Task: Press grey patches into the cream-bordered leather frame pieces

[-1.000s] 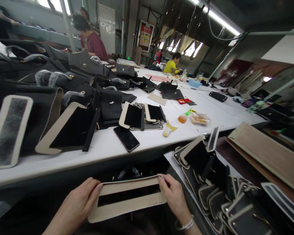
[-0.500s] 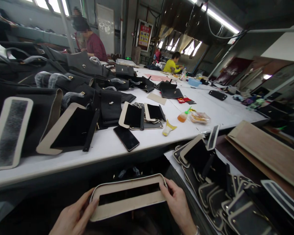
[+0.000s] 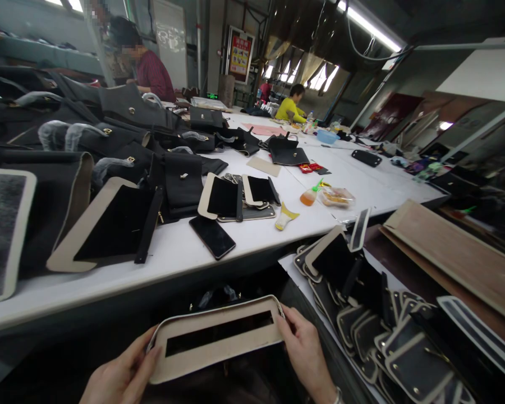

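Low in the middle I hold a beige bag panel (image 3: 219,352) with rounded corners, a raised edge and a long dark slot through its centre. My left hand (image 3: 120,370) grips its left end, thumb on the near face and fingers behind. Around the right end is my right hand (image 3: 306,348), pinching the corner between thumb and fingers. The panel slopes up slightly to the right. Behind it, in shadow below the table edge, lies a dark bag with a plastic-wrapped handle (image 3: 216,296).
A white table (image 3: 261,241) carries black bags (image 3: 183,182), beige-edged flaps (image 3: 103,227), a phone (image 3: 212,237), a glue bottle (image 3: 310,194) and a yellow scraper (image 3: 285,217). Beige-edged panels (image 3: 418,365) are piled at right, near a board (image 3: 454,247). Two people sit beyond.
The whole view has shifted a little, so the table and bags sit further left. Both hands keep their hold on the beige panel, whose left end has moved slightly left.
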### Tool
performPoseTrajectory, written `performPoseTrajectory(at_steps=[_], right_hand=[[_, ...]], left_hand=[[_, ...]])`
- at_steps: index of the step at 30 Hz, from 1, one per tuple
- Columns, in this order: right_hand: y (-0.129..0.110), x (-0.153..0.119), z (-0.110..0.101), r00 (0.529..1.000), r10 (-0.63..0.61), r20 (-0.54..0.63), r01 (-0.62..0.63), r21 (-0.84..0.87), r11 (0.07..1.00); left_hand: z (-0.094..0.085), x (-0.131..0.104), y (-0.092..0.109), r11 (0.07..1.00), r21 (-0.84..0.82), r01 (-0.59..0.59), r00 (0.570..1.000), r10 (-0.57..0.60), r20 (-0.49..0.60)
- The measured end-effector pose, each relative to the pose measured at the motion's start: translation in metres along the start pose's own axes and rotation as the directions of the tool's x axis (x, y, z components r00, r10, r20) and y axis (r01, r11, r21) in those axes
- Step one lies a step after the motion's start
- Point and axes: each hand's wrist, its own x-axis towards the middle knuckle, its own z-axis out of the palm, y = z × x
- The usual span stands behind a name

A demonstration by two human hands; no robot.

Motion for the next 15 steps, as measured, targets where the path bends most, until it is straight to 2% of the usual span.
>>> performPoseTrajectory(at_steps=[5, 7, 10, 11, 12, 15], right_hand=[[-0.002, 0.001, 0.000, 1.000, -0.011, -0.013, 0.010, -0.028, 1.000], [-0.001, 0.001, 0.001, 1.000, -0.020, -0.017, 0.020, -0.029, 0.999], [0.005, 0.002, 0.000, 0.999, -0.019, -0.034, 0.017, -0.059, 0.998], [0.009, 0.002, -0.001, 0.999, -0.001, -0.044, -0.002, -0.069, 0.998], [0.013, 0.003, -0.002, 0.998, 0.031, -0.060, -0.035, -0.078, 0.996], [0.028, 0.006, -0.002, 0.990, 0.124, -0.067, -0.128, -0.073, 0.989]], left_hand=[[0.000, 0.002, 0.001, 0.997, -0.077, 0.033, 0.999, -0.033, -0.006], [0.001, 0.003, 0.002, 0.988, -0.145, 0.051, 0.997, -0.059, -0.048], [0.001, -0.004, 0.011, 0.961, -0.276, -0.017, 0.994, -0.013, -0.108], [0.001, -0.007, 0.015, 0.944, -0.322, -0.078, 0.994, 0.050, -0.096], [0.002, -0.010, 0.019, 0.919, -0.382, -0.094, 0.992, 0.053, -0.116], [0.006, -0.016, 0.025, 0.812, -0.579, -0.066, 0.996, 0.018, -0.089]])
